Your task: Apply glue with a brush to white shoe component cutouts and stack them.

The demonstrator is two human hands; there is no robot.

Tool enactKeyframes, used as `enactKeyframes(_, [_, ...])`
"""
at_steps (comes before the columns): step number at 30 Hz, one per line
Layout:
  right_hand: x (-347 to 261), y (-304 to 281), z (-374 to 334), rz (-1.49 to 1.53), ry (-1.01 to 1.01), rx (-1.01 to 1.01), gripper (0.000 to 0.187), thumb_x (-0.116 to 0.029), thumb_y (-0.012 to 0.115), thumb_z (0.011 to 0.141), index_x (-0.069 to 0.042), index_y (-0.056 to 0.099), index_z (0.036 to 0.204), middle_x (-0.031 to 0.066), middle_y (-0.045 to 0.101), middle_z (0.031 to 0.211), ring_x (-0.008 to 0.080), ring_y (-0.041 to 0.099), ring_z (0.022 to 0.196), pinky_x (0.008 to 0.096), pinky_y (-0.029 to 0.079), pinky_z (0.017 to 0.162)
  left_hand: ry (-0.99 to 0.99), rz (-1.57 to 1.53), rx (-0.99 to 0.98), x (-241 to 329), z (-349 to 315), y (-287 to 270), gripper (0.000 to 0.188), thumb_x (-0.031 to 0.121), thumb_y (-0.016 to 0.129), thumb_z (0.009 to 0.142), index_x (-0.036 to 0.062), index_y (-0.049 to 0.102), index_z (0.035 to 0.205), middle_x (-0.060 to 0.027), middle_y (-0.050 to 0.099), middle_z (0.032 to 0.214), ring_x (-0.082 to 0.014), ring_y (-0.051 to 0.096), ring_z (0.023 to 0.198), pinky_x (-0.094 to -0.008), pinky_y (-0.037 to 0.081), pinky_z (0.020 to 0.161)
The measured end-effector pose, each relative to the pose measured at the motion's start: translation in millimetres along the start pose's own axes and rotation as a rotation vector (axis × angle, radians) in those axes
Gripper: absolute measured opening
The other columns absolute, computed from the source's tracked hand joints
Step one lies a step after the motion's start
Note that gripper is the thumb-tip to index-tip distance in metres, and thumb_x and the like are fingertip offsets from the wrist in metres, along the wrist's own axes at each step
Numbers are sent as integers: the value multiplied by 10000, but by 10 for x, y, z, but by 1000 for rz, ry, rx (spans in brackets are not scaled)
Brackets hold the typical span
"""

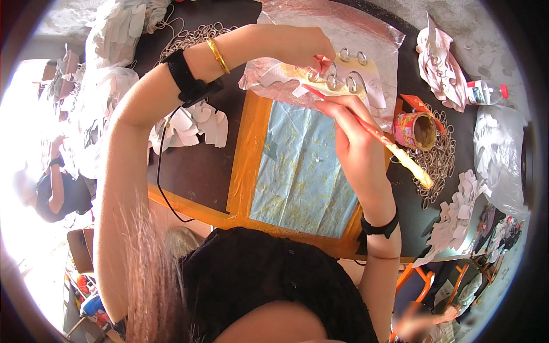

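Note:
My left hand (311, 48) reaches across the far side of the table, its fingers curled down into a pinch. Whatever is between its fingertips is hidden. Beneath and beside it, several shiny metal rings (332, 82) stand on pale, yellow-smeared pieces (373, 88) laid on a clear plastic sheet (297, 17). My right hand (357, 137) is closed round a brush (392, 148) with a red handle. The brush's yellow-coated end points down to the right, and its bare handle tip lies close to the pale pieces.
A glue-stained can (414, 131) sits at the right among a heap of metal rings (437, 166). A blue sheet (303, 171) framed in orange tape covers the near middle. White cut pieces (191, 127) lie left, beside a black cable (159, 166). Other people are at both sides.

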State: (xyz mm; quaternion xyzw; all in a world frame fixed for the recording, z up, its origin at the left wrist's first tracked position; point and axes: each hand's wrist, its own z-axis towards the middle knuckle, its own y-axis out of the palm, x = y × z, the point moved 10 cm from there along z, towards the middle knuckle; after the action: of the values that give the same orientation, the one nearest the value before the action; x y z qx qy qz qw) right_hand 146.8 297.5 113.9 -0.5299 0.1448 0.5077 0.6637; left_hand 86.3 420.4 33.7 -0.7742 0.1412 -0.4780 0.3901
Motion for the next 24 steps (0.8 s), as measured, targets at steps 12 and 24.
enactKeyframes(12, [-9, 7, 2, 1, -1, 3, 328, 205, 517, 777, 14, 651, 1007, 122, 630, 964, 273, 662, 914, 338, 530, 790, 39, 110, 59, -56, 80, 35, 137, 142, 657, 816, 31, 702, 883, -114, 662, 844, -255, 637, 820, -364, 496, 734])
enactKeyframes(24, [-12, 8, -6, 4, -3, -2, 332, 210, 513, 774, 15, 647, 1006, 121, 630, 965, 269, 662, 906, 334, 527, 783, 57, 96, 105, -70, 43, 8, 147, 149, 656, 803, 34, 699, 884, -111, 657, 851, -255, 633, 800, -371, 503, 728])
